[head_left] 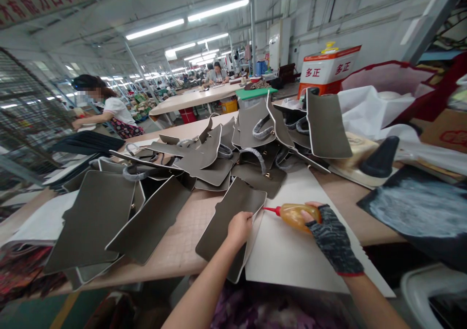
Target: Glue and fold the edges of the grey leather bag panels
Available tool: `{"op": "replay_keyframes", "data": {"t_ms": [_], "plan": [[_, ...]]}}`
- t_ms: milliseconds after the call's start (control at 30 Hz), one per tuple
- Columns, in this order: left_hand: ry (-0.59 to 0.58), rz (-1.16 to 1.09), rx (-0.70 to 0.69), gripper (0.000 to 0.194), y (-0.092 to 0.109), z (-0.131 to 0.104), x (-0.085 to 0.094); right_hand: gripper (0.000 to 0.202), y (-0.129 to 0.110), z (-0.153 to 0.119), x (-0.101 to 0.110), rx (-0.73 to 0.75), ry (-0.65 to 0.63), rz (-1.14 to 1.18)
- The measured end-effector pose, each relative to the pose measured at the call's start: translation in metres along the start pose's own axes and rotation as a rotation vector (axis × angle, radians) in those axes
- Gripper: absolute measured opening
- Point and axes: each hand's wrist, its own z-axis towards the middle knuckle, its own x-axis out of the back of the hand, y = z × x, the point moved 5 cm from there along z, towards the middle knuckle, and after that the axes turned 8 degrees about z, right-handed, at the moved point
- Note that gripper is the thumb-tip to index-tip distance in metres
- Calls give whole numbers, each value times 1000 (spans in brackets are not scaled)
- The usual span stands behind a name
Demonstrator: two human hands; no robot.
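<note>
My left hand (240, 229), bare, pinches the right edge of a grey-brown bag panel (226, 214) at the table's front. In a dark fingerless glove, my right hand (326, 229) grips an amber glue bottle (297, 216). The bottle lies nearly level, its red nozzle pointing left at the panel's pale edge, close to my left fingers. Whether the tip touches the edge I cannot tell. Under the bottle and my right hand spreads a large white sheet (292, 256). Behind the panel lies a heap of similar bag pieces, some with a wrapped handle (255, 156).
More grey-brown panels (98, 217) lie at the left of the table (182, 236). On the right are a black cone-shaped object (381, 157) and a whitish-smeared dark sheet (419, 202). A co-worker (109, 107) works at the far left. A red and white box (328, 71) stands behind.
</note>
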Motion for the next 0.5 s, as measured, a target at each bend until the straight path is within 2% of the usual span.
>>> {"op": "replay_keyframes", "data": {"t_ms": [100, 200, 500], "plan": [[-3, 0, 3, 32, 1, -1, 1, 37, -6, 4, -1, 47, 25, 11], [-6, 3, 11, 32, 0, 0, 0, 37, -7, 5, -3, 76, -31, 7], [10, 4, 31, 33, -4, 2, -6, 33, 5, 11, -2, 63, -42, 22]]}}
